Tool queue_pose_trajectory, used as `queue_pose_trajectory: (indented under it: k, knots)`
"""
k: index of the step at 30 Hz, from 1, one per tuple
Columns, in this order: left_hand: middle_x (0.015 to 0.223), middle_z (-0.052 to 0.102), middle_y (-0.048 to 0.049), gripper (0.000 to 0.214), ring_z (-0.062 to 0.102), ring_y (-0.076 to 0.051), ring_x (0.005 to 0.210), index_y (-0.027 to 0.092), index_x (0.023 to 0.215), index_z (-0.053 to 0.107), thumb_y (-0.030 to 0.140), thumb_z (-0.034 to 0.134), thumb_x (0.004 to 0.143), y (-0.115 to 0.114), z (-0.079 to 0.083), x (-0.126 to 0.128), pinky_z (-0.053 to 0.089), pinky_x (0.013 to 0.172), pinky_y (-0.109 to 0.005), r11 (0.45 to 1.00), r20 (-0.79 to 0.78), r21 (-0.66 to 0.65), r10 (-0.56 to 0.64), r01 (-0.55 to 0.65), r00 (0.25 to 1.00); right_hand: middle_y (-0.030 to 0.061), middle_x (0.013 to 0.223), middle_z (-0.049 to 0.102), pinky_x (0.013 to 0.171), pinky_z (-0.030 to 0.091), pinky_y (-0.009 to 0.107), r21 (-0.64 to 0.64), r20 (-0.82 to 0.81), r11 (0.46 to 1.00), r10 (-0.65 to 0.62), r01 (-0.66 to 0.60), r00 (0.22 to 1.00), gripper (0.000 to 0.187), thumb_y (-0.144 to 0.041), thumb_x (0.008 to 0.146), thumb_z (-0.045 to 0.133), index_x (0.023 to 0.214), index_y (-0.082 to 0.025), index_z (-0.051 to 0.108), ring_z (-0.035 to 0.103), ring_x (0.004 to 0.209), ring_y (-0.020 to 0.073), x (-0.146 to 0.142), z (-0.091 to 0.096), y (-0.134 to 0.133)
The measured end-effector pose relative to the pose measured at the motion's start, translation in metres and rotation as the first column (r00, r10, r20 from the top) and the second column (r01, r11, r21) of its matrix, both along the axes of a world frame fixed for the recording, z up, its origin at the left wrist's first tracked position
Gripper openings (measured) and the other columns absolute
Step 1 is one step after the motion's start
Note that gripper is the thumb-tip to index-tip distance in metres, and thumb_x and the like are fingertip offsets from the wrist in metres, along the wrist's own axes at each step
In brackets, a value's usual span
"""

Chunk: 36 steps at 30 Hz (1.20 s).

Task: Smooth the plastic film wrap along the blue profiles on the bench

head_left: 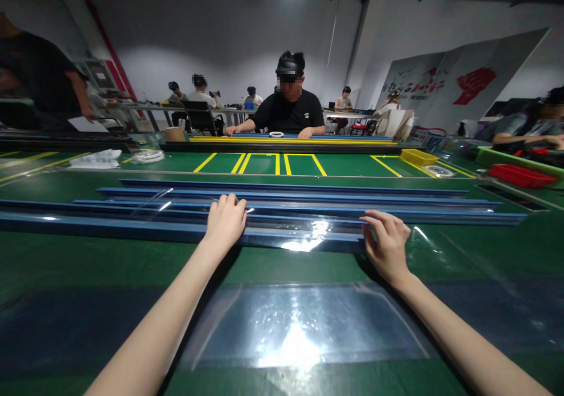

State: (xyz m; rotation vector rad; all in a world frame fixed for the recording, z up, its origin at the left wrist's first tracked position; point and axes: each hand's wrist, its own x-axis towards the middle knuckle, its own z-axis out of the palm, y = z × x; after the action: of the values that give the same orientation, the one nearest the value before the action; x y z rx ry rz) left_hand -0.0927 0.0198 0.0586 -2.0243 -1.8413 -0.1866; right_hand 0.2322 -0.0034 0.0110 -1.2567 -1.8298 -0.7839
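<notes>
Several long blue channel strips [132,230] lie side by side across the green table, with shiny clear plastic film [304,228] over part of them. My left hand [226,222] is closed over the nearest blue strip, its fingers bent over the far side and its fingertips hidden. At that strip's right end, my right hand [388,244] has curled fingers and thumb around the edge. Whether it grips the strip or only the film there is hard to tell. Closer to me, a wide clear plastic sheet [299,325] lies flat and reflects the light.
Across the table a person in black [288,111] sits behind yellow strips [291,141] and a white tape roll [276,134]. A yellow tray [418,157] and a red tray [522,175] stand at right. Crumpled white material [96,159] lies at left.
</notes>
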Motion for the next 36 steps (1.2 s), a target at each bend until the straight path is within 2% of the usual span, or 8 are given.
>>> queue_pose_trajectory:
  k: [4, 8, 13, 22, 27, 30, 33, 36]
  knots:
    - [0.121, 0.046, -0.0148, 0.037, 0.04, -0.03, 0.113, 0.019, 0.115, 0.052, 0.03, 0.031, 0.085, 0.006, -0.015, -0.005, 0.042, 0.082, -0.046, 0.993, 0.153, -0.064, 0.105, -0.096, 0.983, 0.006, 0.094, 0.061, 0.08, 0.034, 0.035, -0.046, 0.033, 0.994, 0.097, -0.095, 0.995, 0.012, -0.017, 0.08, 0.049, 0.091, -0.019, 0.054, 0.053, 0.09, 0.0195, -0.002, 0.004, -0.004]
    - [0.13, 0.038, -0.019, 0.051, 0.034, -0.035, 0.12, 0.017, 0.13, 0.035, 0.039, 0.026, 0.085, 0.009, -0.016, -0.011, 0.03, 0.089, -0.06, 0.964, 0.283, -0.209, 0.223, -0.167, 0.933, 0.0061, 0.092, 0.063, 0.081, 0.035, 0.035, -0.109, 0.064, 0.98, 0.177, -0.169, 0.982, 0.014, -0.019, 0.08, 0.046, 0.092, -0.019, 0.054, 0.054, 0.089, 0.0194, -0.005, 0.008, -0.01]
    - [0.137, 0.03, -0.0222, 0.059, 0.026, -0.039, 0.125, 0.015, 0.133, 0.031, 0.045, 0.022, 0.084, 0.014, -0.017, -0.018, 0.025, 0.091, -0.062, 0.934, 0.303, -0.271, 0.311, -0.231, 0.901, 0.0092, 0.102, 0.062, 0.083, 0.035, 0.036, -0.231, 0.198, 0.939, 0.3, -0.253, 0.933, 0.027, -0.032, 0.08, 0.048, 0.102, -0.017, 0.055, 0.053, 0.095, 0.0211, -0.012, 0.012, -0.015]
    - [0.143, 0.016, -0.0196, 0.069, 0.013, -0.035, 0.131, 0.01, 0.137, 0.021, 0.052, 0.015, 0.083, 0.02, -0.009, -0.056, 0.016, 0.1, -0.056, 0.831, 0.247, -0.436, 0.48, -0.345, 0.842, 0.0122, 0.111, 0.06, 0.089, 0.034, 0.038, -0.318, 0.367, 0.941, 0.231, -0.112, 0.901, 0.05, -0.052, 0.079, 0.046, 0.109, -0.012, 0.056, 0.052, 0.101, 0.0244, -0.006, 0.013, -0.009]
    - [0.142, 0.019, -0.0205, 0.071, 0.017, -0.036, 0.129, 0.007, 0.135, 0.026, 0.055, 0.015, 0.083, 0.017, -0.009, -0.086, 0.018, 0.1, -0.055, 0.842, 0.241, -0.399, 0.479, -0.363, 0.844, 0.0125, 0.119, 0.056, 0.088, 0.037, 0.038, -0.33, 0.372, 0.944, 0.145, -0.016, 0.917, 0.047, -0.046, 0.084, 0.042, 0.116, -0.013, 0.052, 0.05, 0.106, 0.0249, -0.001, 0.005, -0.003]
    - [0.137, 0.031, -0.0193, 0.061, 0.025, -0.039, 0.125, 0.013, 0.128, 0.036, 0.051, 0.021, 0.084, 0.011, -0.005, -0.091, 0.023, 0.094, -0.06, 0.907, 0.224, -0.246, 0.397, -0.343, 0.89, 0.0138, 0.124, 0.051, 0.089, 0.037, 0.038, -0.349, 0.373, 0.937, 0.137, 0.002, 0.918, 0.048, -0.043, 0.085, 0.039, 0.121, -0.012, 0.048, 0.046, 0.113, 0.025, -0.004, -0.001, -0.002]
    - [0.127, 0.043, -0.021, 0.047, 0.036, -0.039, 0.117, 0.014, 0.117, 0.048, 0.041, 0.027, 0.085, 0.006, 0.005, -0.076, 0.031, 0.089, -0.056, 0.947, 0.162, -0.087, 0.319, -0.308, 0.934, 0.0163, 0.129, 0.046, 0.092, 0.035, 0.039, -0.373, 0.377, 0.928, 0.155, -0.003, 0.913, 0.053, -0.043, 0.086, 0.038, 0.127, -0.01, 0.041, 0.039, 0.12, 0.0254, -0.01, -0.005, -0.003]
    - [0.119, 0.049, -0.019, 0.041, 0.048, -0.033, 0.108, 0.012, 0.11, 0.055, 0.033, 0.031, 0.084, 0.003, 0.016, -0.039, 0.038, 0.086, -0.047, 0.984, 0.145, -0.065, 0.171, -0.163, 0.975, 0.0168, 0.133, 0.04, 0.094, 0.033, 0.042, -0.393, 0.377, 0.919, 0.179, -0.018, 0.909, 0.056, -0.043, 0.085, 0.037, 0.132, -0.012, 0.033, 0.035, 0.123, 0.0258, -0.014, -0.006, -0.005]
